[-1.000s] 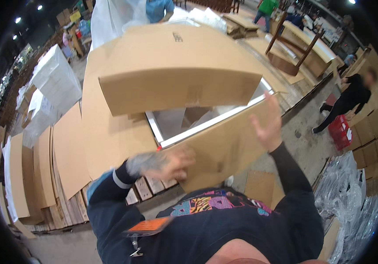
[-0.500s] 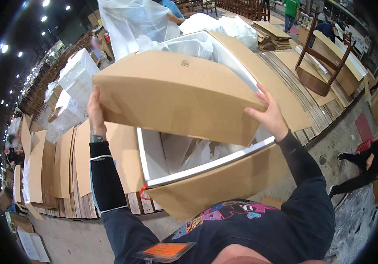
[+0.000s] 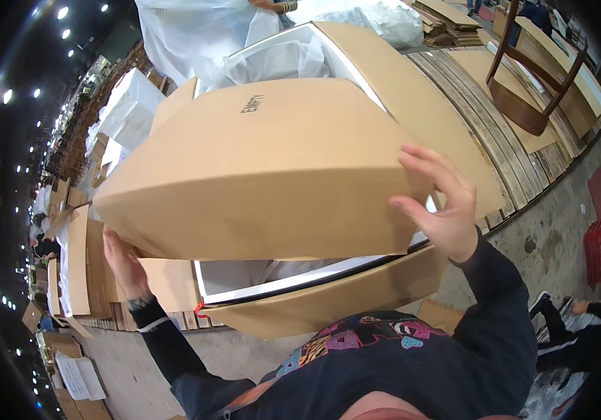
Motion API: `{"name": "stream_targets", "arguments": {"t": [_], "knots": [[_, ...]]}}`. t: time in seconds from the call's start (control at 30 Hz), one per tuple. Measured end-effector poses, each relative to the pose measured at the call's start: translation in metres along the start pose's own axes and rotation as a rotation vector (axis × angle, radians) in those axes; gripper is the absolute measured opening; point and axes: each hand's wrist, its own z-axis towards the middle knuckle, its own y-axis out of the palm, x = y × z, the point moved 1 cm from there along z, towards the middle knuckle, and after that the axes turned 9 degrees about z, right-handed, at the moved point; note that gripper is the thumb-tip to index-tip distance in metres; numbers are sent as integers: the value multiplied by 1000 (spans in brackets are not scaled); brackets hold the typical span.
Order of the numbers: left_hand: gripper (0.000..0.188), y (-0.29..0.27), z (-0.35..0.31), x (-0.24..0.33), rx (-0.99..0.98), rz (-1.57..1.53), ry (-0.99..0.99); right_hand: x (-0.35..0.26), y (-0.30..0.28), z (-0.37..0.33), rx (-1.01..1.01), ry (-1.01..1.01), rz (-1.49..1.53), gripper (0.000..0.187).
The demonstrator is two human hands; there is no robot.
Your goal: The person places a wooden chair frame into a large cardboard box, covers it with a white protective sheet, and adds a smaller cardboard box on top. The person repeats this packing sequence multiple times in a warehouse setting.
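Note:
A large closed brown cardboard box (image 3: 265, 168) fills the middle of the head view, held up between both hands. My left hand (image 3: 124, 262) presses flat against its lower left end. My right hand (image 3: 440, 206) grips its right end with the fingers spread over the edge. Right under it lies a long open carton (image 3: 328, 308) with a white inner rim and crumpled clear plastic wrap (image 3: 279, 59) inside. The held box hovers over the near half of that carton and hides most of its inside.
Flattened cardboard sheets (image 3: 76, 259) stand stacked at the left. Another person's hands work at clear plastic sheeting (image 3: 188, 28) at the far end. A dark wooden chair frame (image 3: 524, 91) rests on boards at the right. A red crate (image 3: 598, 248) and a seated person are on the floor at right.
The brown box has come down and nearer, and now spreads wider across the open carton. My left hand slid from the box's upper left side down to its lower left end.

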Motion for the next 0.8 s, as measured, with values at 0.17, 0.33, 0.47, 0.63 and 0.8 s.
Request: {"name": "stream_targets", "arguments": {"t": [0.17,0.33,0.47,0.63,0.8], "knots": [[51,-4,69,13,135,97,31,-27,-5,77,30,-163,-44,38],[49,30,92,78,160,283,200,-34,-34,110,107,-264,-94,35],[42,-3,-2,165,228,224,151,-79,-82,59,110,-353,-80,48],[49,13,-70,145,319,-2,141,-62,-73,31,75,-321,-13,55],[50,71,-106,11,242,185,312,20,-58,5,124,-226,-14,52]]}}
